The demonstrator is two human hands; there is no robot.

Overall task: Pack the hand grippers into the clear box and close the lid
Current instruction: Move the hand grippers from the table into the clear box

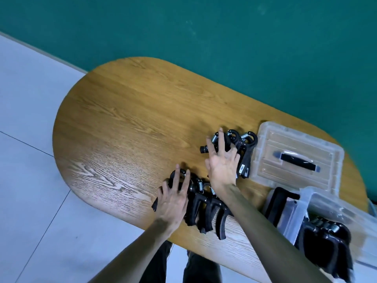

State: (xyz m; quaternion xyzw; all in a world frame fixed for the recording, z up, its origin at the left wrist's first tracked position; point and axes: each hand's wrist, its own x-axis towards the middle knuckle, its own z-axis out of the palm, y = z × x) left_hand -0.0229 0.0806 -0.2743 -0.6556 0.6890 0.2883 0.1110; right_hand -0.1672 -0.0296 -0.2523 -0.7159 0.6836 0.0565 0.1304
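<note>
My left hand (172, 203) lies flat with fingers spread and nearly straight over the leftmost of the near hand grippers (201, 209), a row of black ones with steel springs lying side by side at the table's (122, 123) near edge; the fingertips rest on its looped top, and nothing is curled round it. My right hand (221, 166) reaches further in, fingers fanned and straight, pressing down on the far hand grippers (242, 152), a smaller cluster just left of the lid; I hold none of them in a closed grasp. My right forearm crosses above the near row's right end. Right of that cluster the clear lid (295, 158) lies flat on the wood, black handle up, apart from its box. Nearest me on the right, the clear box (318, 209) stands open and tilted in view, with packed grippers (328, 246) already inside it, blurred at the picture's edge
</note>
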